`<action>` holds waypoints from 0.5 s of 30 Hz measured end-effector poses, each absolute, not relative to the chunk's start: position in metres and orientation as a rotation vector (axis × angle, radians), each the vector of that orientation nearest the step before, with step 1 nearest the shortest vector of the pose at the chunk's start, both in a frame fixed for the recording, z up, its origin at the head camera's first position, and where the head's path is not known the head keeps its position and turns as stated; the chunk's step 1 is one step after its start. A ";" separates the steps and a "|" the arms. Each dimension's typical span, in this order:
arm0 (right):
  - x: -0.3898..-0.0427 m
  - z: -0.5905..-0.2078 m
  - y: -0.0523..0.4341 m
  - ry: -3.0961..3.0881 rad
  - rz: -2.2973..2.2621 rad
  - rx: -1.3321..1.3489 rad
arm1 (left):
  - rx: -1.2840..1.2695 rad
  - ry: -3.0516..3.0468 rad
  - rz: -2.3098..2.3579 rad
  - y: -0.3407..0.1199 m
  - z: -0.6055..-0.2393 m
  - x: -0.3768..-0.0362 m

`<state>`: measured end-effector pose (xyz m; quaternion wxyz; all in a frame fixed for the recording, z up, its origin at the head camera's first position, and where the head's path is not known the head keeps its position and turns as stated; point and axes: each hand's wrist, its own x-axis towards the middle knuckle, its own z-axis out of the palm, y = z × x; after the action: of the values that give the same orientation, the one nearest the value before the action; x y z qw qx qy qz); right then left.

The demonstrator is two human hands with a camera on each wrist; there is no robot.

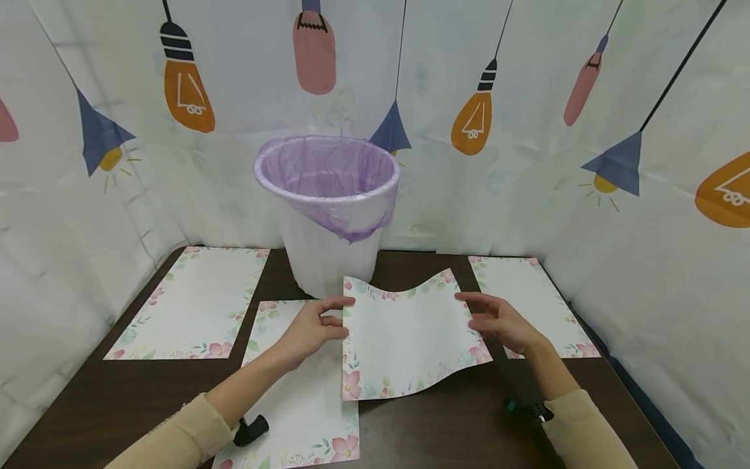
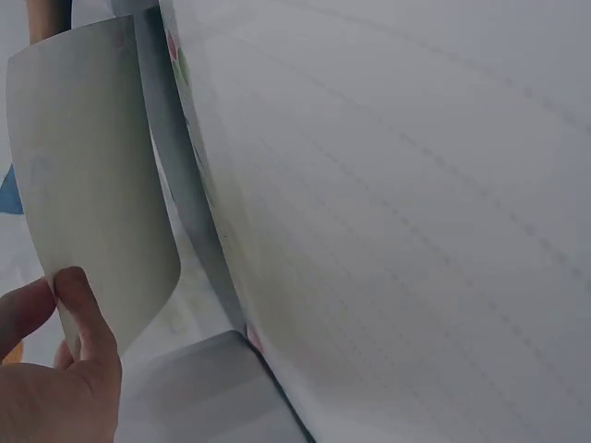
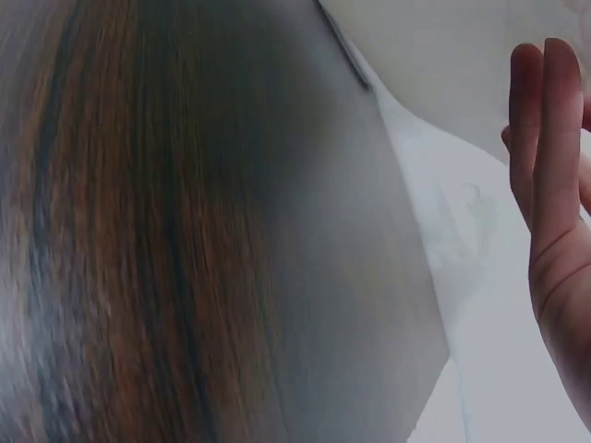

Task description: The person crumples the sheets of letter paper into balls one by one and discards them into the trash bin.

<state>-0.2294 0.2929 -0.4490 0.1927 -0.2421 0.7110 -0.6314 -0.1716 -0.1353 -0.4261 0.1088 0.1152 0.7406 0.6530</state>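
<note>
1. L hand (image 1: 313, 326): pinches the left edge of the lifted sheet (image 1: 410, 339), thumb on top and fingers curled beneath; the wrist view shows the thumb (image 2: 88, 318) against the paper edge.
2. R hand (image 1: 498, 320): at the sheet's right edge, fingers nearly straight and lying together; the wrist view shows them extended (image 3: 545, 138). Cannot tell if they actually grip the paper.
3. Lifted sheet: floral-bordered, bowed into a wave, held just above the table (image 1: 457, 423) at mid-depth, approx. centre.
4. Bin (image 1: 327, 215): white, purple liner, at the table's far edge, just behind the sheet.
5. Other sheets, flat on the table: one at the far-left corner (image 1: 193, 303), one near the front edge under the L forearm (image 1: 299, 404), one along the right edge (image 1: 527, 286).
</note>
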 end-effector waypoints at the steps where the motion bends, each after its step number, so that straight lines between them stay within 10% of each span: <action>1: -0.229 -0.449 0.291 1.983 -1.775 -0.693 | 0.356 2.169 1.925 -0.136 -0.426 -0.172; 15: -0.226 -0.445 0.270 1.938 -1.871 -0.790 | 0.448 2.081 1.994 -0.139 -0.420 -0.172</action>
<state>-0.2263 0.2703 -0.4452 0.1666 -0.2774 0.6808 -0.6571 -0.1720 -0.1393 -0.4205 0.1123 0.1528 0.7090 0.6793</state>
